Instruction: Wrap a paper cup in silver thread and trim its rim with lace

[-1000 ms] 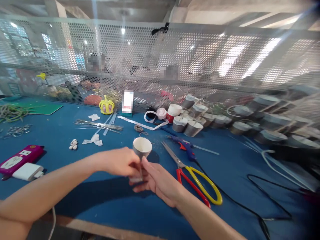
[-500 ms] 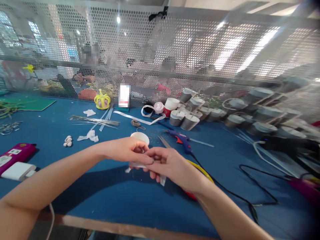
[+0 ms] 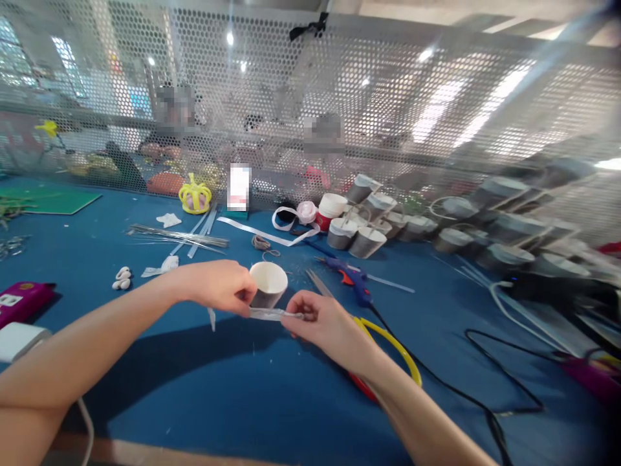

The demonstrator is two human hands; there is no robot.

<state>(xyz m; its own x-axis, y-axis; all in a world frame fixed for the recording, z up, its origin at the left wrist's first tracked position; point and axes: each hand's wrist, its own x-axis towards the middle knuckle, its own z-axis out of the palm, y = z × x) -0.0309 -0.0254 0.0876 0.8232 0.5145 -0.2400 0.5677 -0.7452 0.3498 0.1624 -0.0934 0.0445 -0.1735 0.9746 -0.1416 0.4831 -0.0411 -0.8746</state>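
Note:
A thin white strip [image 3: 268, 314], like ribbon or folded paper, stretches between my two hands above the blue table. My left hand [image 3: 226, 286] pinches one end, and a short white tail hangs below it. At the other end my right hand [image 3: 310, 316] grips the strip with closed fingers. Just behind the strip stands a paper cup [image 3: 268, 285], white inside with a greyish outer wall. Scissors [image 3: 365, 327] with yellow and red handles lie partly hidden under my right hand and forearm, blades pointing away.
A blue glue gun [image 3: 352, 276] with a black cord lies at right. Behind it stand several grey wrapped cups [image 3: 367, 241]. Wires [image 3: 179, 234], white ribbon [image 3: 262, 232] and a yellow crown-like piece [image 3: 195, 196] lie farther back. A perforated metal screen [image 3: 272, 84] bounds the table.
My hands have moved apart, drawing the white strip out straight between them. The cup behind them now shows more fully. The view has shifted slightly.

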